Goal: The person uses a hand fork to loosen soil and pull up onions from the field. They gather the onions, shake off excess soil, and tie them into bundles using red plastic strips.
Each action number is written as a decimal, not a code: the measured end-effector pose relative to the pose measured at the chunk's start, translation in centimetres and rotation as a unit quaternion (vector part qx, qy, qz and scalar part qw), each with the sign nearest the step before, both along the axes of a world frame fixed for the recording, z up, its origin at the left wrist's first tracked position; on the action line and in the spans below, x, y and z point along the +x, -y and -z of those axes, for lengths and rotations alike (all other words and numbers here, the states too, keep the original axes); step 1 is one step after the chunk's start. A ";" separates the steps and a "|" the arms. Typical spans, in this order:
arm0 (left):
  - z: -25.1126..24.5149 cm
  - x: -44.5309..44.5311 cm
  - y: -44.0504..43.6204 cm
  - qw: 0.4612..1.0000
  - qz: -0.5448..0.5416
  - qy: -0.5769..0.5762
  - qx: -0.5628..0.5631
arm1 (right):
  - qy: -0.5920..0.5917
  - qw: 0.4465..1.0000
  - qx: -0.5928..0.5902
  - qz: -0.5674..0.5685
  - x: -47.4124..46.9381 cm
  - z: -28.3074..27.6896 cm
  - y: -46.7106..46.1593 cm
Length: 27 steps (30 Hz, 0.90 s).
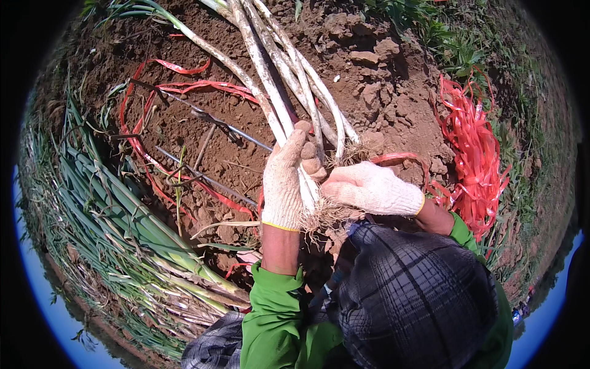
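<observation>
My left hand (285, 184), in a white knit glove, is closed around several long white Welsh onion stalks (308, 188). Their roots (325, 216) hang in a tangle below the fist, toward my body. My right hand (375, 190), gloved the same way, has its fingers bent against the base of these stalks just above the roots. What its fingertips pinch, if anything, is hidden. Just beyond both hands, more soil-streaked stalks (295, 78) lie on the ground, root ends toward me.
Red plastic ribbon (203, 85) loops over the brown soil (368, 120) around thin metal rods (226, 127). A skein of red ribbon (474, 166) lies at the right. At the left is a heap of green-leaved Welsh onions (124, 207). Checked cloth (410, 286) covers my knee.
</observation>
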State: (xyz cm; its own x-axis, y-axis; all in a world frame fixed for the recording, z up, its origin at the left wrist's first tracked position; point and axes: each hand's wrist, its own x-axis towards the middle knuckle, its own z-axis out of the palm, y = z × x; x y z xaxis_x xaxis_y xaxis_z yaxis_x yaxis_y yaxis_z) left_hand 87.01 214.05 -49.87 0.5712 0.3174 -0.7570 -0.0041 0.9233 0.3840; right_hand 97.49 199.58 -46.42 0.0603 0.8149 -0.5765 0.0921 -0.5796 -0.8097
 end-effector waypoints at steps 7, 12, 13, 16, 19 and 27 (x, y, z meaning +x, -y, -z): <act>0.2 -2.6 -3.9 0.992 -0.102 0.070 -0.031 | 0.462 0.874 0.115 0.095 4.4 3.7 -7.7; 0.2 -2.9 -2.6 0.997 -0.074 0.022 -0.016 | 0.469 0.879 0.006 0.089 5.3 7.8 -10.2; -0.2 -3.2 -2.5 0.996 -0.071 0.048 -0.017 | 0.465 0.877 0.037 0.115 5.9 7.5 -9.9; -1.4 -4.2 -2.9 0.983 -0.103 0.141 -0.062 | 0.347 0.888 0.074 0.292 9.5 4.4 -7.5; -2.0 -4.8 -3.3 0.967 -0.081 0.237 -0.049 | 0.614 0.733 0.061 0.285 12.2 0.8 -5.7; -0.6 -3.4 -3.5 0.989 -0.108 0.067 -0.077 | 0.597 0.788 0.143 0.034 1.0 7.4 -6.6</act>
